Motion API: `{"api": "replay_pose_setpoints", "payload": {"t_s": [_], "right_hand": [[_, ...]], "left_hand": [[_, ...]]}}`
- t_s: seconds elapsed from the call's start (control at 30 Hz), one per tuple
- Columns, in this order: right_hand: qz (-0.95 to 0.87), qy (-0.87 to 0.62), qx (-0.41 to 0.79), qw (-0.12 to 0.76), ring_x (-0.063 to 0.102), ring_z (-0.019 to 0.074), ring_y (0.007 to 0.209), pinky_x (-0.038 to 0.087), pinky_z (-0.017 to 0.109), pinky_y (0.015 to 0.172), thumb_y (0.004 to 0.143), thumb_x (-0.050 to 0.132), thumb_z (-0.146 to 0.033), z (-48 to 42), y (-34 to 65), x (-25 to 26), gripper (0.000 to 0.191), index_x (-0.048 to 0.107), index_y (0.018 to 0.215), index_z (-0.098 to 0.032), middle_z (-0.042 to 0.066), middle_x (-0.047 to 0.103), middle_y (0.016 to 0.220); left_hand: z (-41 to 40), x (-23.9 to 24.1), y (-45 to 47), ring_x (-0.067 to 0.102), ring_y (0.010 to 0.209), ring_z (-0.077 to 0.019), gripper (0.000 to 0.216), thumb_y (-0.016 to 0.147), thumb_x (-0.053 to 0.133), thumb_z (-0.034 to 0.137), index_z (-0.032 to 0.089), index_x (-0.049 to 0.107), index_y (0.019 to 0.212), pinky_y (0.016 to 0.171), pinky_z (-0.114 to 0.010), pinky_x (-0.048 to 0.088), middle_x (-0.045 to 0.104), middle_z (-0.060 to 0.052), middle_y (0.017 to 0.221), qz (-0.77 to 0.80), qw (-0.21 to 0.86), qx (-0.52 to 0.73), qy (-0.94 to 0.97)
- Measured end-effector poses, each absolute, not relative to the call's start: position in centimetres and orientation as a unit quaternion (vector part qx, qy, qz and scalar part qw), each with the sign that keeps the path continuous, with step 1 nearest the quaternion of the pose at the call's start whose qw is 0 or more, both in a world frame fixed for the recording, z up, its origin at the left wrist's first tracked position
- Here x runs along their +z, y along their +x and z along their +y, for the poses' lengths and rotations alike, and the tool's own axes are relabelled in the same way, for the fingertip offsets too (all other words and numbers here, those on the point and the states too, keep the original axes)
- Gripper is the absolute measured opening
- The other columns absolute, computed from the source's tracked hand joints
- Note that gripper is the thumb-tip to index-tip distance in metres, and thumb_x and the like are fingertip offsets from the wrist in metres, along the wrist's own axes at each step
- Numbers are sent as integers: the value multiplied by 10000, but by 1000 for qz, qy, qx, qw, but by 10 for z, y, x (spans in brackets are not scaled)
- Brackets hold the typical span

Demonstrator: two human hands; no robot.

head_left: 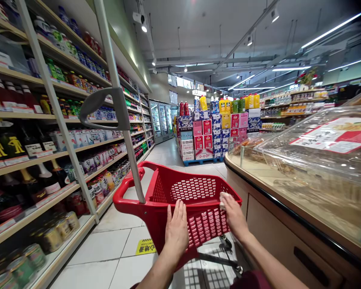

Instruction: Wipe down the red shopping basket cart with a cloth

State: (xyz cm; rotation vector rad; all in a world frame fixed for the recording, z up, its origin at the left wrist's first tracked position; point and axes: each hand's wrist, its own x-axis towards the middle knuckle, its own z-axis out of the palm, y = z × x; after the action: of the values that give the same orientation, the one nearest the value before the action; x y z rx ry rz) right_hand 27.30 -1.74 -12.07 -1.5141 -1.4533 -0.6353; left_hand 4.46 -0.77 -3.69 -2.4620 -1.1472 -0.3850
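A red plastic shopping basket cart (156, 208) stands in front of me, its perforated basket showing nothing inside. My left hand (177, 226) lies against the near side of the basket just below the rim, fingers stretched out and holding nothing. At the right end of the same rim, my right hand (234, 214) is closed around a crumpled white wipe (222, 200), which touches the red edge. Whether the wipe is paper or cloth cannot be made out. A grey pull handle (120, 108) on a metal pole rises from the cart's left end.
Drink shelves (60, 120) line the left side. A glass-edged food counter (276, 192) with clear plastic packages (327, 140) stands close on the right. Stacked drink cartons (203, 136) rise ahead on a blue pallet. A yellow floor sticker (145, 246) lies on the tiles.
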Motion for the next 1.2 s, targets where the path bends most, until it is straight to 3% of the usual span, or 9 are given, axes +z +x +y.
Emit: {"api": "replay_pose_setpoints", "payload": {"t_s": [0.1,0.27,0.43,0.6,0.73,0.87,1.03,1.2], "right_hand": [[-548,-642,-270,463,329,211,1254,338,482,1001,862,278,-131,-17,288,-124,429,448,1254,-173,89,485,1273],[-661,-576,-242,417,255,159,1287,325,430,1028,862,291,-100,-15,292,-130,473,350,1310,-242,14,390,1354],[-538,-650,-273,462,273,200,1278,333,459,1014,835,314,-99,-19,332,-139,468,404,1284,-192,68,427,1324],[-614,-598,-240,456,211,182,1299,305,437,1038,830,295,-60,-21,293,-137,556,249,1354,-240,19,302,1400],[-565,-600,-258,504,208,189,1296,304,443,1036,803,269,-13,-38,260,-168,626,188,1366,-274,-2,240,1422],[-581,-606,-229,493,290,179,1264,381,415,994,782,252,7,-56,257,-185,650,213,1354,-298,-12,330,1382],[-597,-578,-235,504,269,212,1275,324,460,1020,817,340,-58,-54,261,-150,589,229,1352,-278,14,313,1391],[-677,-550,-208,443,323,183,1244,411,381,972,827,320,-36,-58,238,-159,566,276,1334,-285,15,401,1339]], "left_hand": [[-7,-39,54,207,1306,-230,618,695,383,154,66,336,1305,1068,-467,129,306,-124,1388,-405,192,-131,-884],[-7,-45,67,199,1308,-235,635,682,372,129,58,322,1311,1069,-468,127,308,-128,1385,-396,191,-126,-889],[-6,-50,67,188,1311,-234,641,673,373,135,63,330,1309,1070,-459,131,329,-126,1378,-397,194,-137,-887],[-7,-53,67,170,1317,-226,635,698,374,152,74,300,1324,1069,-450,139,287,-107,1403,-402,198,-140,-883],[-7,-53,61,148,1323,-214,621,732,364,170,98,264,1341,1068,-449,132,252,-86,1420,-387,220,-126,-887],[-5,-56,58,139,1325,-202,612,740,361,167,99,263,1341,1071,-440,125,247,-84,1423,-374,227,-140,-888],[-3,-60,52,134,1325,-207,613,738,362,175,85,264,1337,1069,-452,118,226,-93,1429,-389,223,-174,-877],[-6,-66,35,111,1330,-194,630,725,369,156,102,253,1342,1070,-436,102,203,-77,1438,-361,230,-167,-888]]}}
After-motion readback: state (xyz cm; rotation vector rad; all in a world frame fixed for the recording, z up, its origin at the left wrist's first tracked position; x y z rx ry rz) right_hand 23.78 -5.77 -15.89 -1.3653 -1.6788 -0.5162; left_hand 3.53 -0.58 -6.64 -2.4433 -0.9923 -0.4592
